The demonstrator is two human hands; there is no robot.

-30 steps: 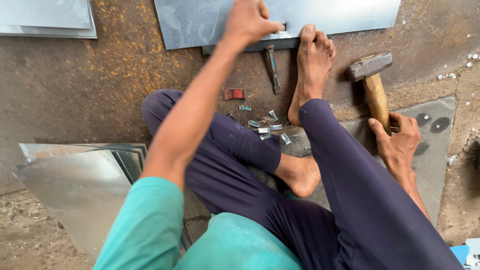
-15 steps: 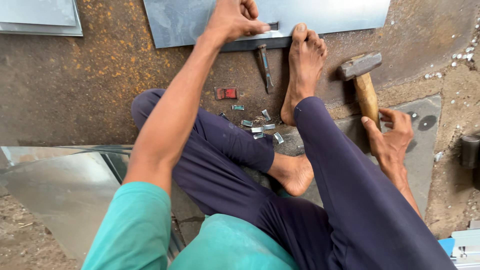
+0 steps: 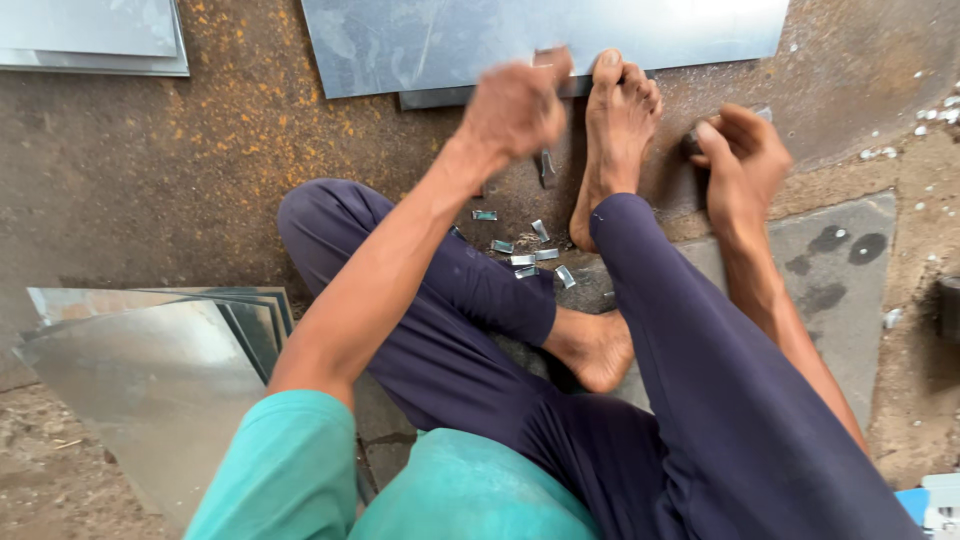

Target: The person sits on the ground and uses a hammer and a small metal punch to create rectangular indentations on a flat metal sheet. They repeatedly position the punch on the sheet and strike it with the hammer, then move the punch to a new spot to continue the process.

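Note:
My left hand is blurred and closed into a fist over a dark chisel, whose lower end sticks out below the fingers. It hovers at the near edge of a large grey metal sheet lying on the rusty floor. My bare right foot rests with its toes on that edge. To the right of the foot, my right hand grips a hammer; only a bit of its dark head shows past the fingers.
Several small bent metal clips lie on the floor by my heel. A stack of shiny sheets sits at the left, more sheets at the top left. A grey slab lies on the right.
My left hand has come off the sheet and down onto the chisel. My right hand has lifted the hammer from the slab up beside my foot.

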